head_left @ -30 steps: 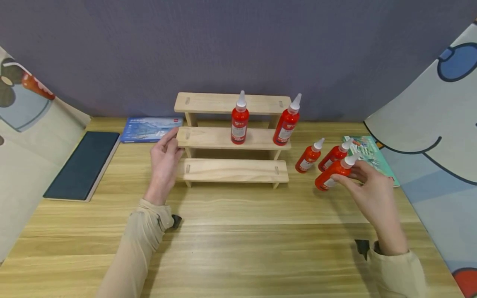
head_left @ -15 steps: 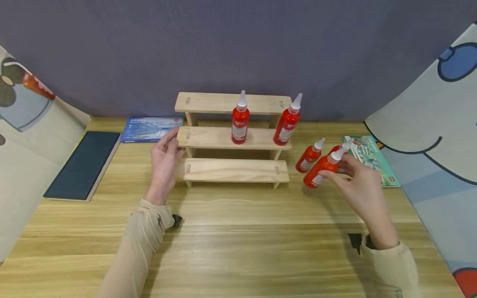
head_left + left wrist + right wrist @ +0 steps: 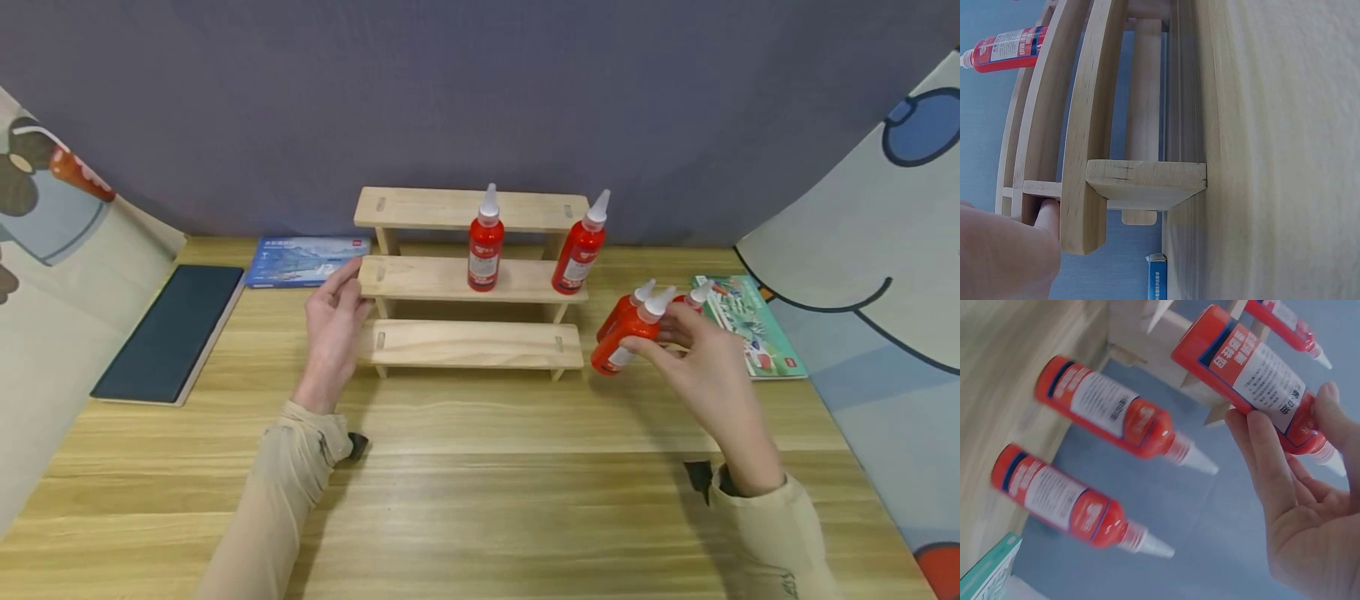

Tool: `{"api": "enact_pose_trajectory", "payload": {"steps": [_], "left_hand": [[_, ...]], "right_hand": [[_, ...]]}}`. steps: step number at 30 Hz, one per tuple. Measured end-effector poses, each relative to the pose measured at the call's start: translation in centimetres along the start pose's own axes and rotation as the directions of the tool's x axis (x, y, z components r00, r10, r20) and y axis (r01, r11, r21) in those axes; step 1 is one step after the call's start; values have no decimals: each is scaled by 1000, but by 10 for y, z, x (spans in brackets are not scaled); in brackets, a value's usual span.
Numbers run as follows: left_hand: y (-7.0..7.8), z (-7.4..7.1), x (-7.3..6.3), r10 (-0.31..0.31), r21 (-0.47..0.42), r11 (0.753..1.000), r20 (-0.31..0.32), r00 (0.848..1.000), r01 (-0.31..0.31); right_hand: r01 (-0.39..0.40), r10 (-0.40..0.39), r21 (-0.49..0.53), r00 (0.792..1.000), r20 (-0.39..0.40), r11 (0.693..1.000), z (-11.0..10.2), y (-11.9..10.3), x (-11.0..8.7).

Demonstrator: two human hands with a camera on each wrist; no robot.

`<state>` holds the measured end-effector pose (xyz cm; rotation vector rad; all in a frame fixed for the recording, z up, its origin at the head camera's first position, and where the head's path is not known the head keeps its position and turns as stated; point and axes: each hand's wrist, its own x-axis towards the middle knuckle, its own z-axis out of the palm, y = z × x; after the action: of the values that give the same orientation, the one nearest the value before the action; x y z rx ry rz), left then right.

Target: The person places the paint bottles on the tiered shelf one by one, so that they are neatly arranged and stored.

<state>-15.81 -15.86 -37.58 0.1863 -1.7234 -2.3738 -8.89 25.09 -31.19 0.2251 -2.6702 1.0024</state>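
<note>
My right hand [image 3: 708, 358] grips a red squeeze bottle [image 3: 617, 352] with a white pointed nozzle, tilted to the right. In the right wrist view, the fingers and thumb hold that bottle around its shoulder, above the other two. One standing red bottle [image 3: 1104, 406] is partly covered by it in the head view; another standing bottle [image 3: 1060, 495] is behind my fingers there. My left hand [image 3: 332, 329] holds the left end of a three-step wooden rack [image 3: 465, 343] at its middle step, with the thumb under the board. Two red bottles [image 3: 486, 254] [image 3: 579, 257] stand on that middle step.
A blue pad [image 3: 303, 260] lies behind the left hand, beside a dark notebook [image 3: 168, 333]. On the right lies a green booklet [image 3: 757, 329]. A grey-blue partition [image 3: 480, 100] rises behind the rack, and printed panels flank the wooden table [image 3: 487, 500].
The right hand has carried its bottle leftward toward the rack, passing in front of the two standing bottles. My left hand has stayed at the rack's left end.
</note>
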Motion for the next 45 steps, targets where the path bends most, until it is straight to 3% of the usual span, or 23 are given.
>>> {"api": "enact_pose_trajectory", "payload": {"steps": [7, 16, 25, 35, 45], "left_hand": [[-1, 0, 0, 4, -8, 1000, 3, 1000, -4], [0, 0, 0, 0, -9, 1000, -7, 1000, 0], [2, -1, 0, -4, 35, 999, 10, 1000, 3], [2, -1, 1, -18, 33, 999, 3, 1000, 18], [1, 0, 1, -15, 6, 1000, -13, 1000, 15]], "right_hand": [[53, -53, 29, 999, -11, 998, 7, -14, 6], [53, -54, -10, 999, -5, 999, 13, -29, 11], [25, -28, 99, 999, 29, 995, 19, -45, 17], [40, -47, 112, 997, 54, 993, 29, -62, 23], [41, -65, 254, 994, 87, 966, 47, -74, 34]]}}
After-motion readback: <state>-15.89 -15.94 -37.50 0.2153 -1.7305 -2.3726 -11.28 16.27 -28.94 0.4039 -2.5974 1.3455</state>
